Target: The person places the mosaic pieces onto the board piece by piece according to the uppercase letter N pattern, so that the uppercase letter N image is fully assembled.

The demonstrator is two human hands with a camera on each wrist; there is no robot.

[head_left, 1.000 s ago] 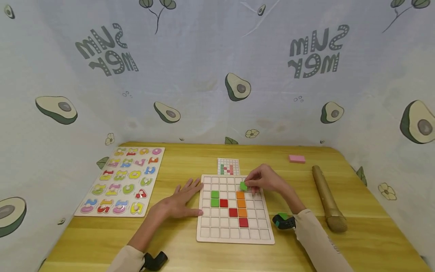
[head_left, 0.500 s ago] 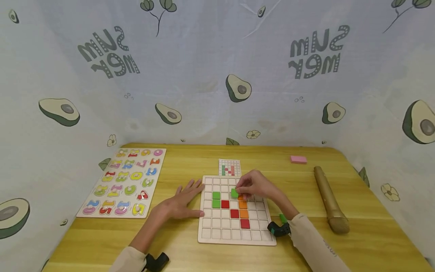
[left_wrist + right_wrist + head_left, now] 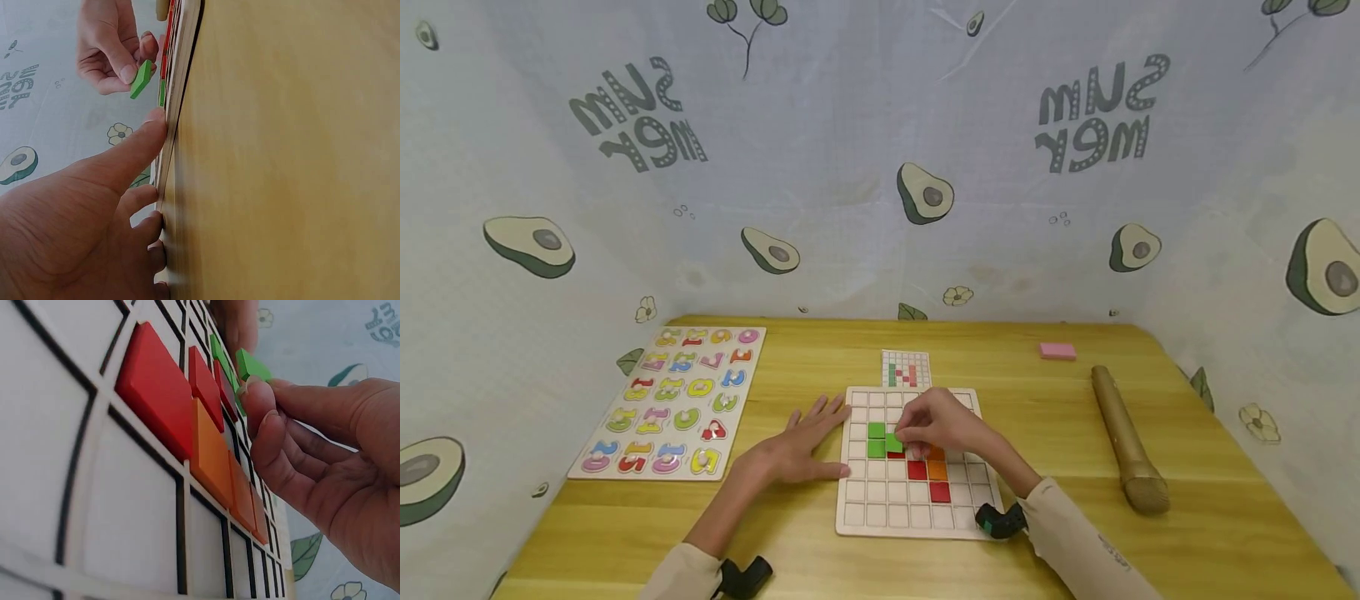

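My right hand (image 3: 946,423) pinches a green square tile (image 3: 892,443) between thumb and fingertips. The tile is tilted, above the gridded wooden board (image 3: 876,517), over a red tile (image 3: 895,455) and just right of two seated green tiles (image 3: 876,439). In the left wrist view the held tile (image 3: 141,80) is apart from the board. Further red tiles (image 3: 940,492) run diagonally, beside orange tiles (image 3: 937,471) partly hidden by the right hand. My left hand (image 3: 793,446) lies with spread fingers, thumb and fingertips touching the board's left edge.
Behind the board lies a small pattern card (image 3: 906,367). A number puzzle board (image 3: 647,477) is at the left. To the right are a pink block (image 3: 1057,352) and a gold-brown microphone-shaped object (image 3: 1127,442). Patterned cloth hangs around the table.
The right hand has carried the green tile left and nearer, from the board's far rows to beside the seated green tiles. A loose green piece near the right wrist is now hidden. The left hand stays put.
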